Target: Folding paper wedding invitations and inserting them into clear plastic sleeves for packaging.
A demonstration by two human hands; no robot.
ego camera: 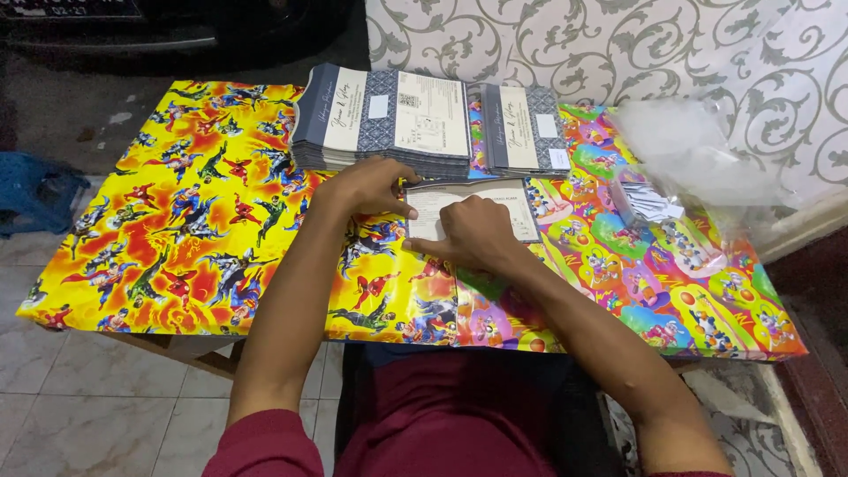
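A single cream and dark-blue card lies flat on the low table covered in bright cartoon wrapping paper. My left hand rests at the card's left upper corner, index finger stretched along its edge. My right hand presses down on the card's lower left part, fingers bent. Just behind the card stands a thick stack of the same cards, opened out. A smaller stack sits to its right.
A heap of clear plastic sleeves lies at the table's right back. A patterned wall rises behind. A blue plastic stool stands on the tiled floor at the left.
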